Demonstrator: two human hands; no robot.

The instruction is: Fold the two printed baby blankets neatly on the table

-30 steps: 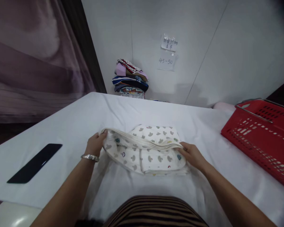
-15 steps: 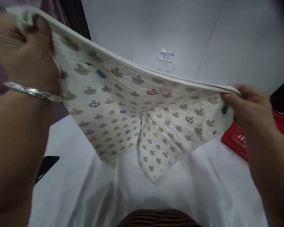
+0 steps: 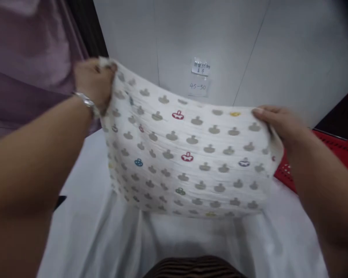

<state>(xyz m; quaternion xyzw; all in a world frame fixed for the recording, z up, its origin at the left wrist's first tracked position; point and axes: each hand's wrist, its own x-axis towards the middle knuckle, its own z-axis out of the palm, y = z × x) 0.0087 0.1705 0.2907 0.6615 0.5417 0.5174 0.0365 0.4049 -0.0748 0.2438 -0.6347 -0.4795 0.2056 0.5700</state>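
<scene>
A white cloth (image 3: 174, 146) printed with grey mushrooms, a few of them red, blue or yellow, hangs stretched between my two hands. My left hand (image 3: 95, 83), with a silver bracelet at the wrist, is closed around its upper left corner. At the upper right corner, my right hand (image 3: 275, 119) pinches the edge, thumb in front; a small flap folds back there. The left side is held higher than the right, so the top edge slopes. Below, the lower edge hangs just over a white sheet (image 3: 191, 235).
Behind the cloth stands a pale wall (image 3: 214, 38) with two paper labels (image 3: 198, 77), the lower reading 45-50. A red perforated basket (image 3: 336, 150) is at the right. Pinkish fabric (image 3: 31, 69) hangs at the left. Part of a dark flat object (image 3: 60, 201) shows beside my left forearm.
My left hand has moved right and farther from me, still gripping the cloth. The cloth, previously creased with a dangling point, now hangs as a flatter panel. My right hand has shifted little.
</scene>
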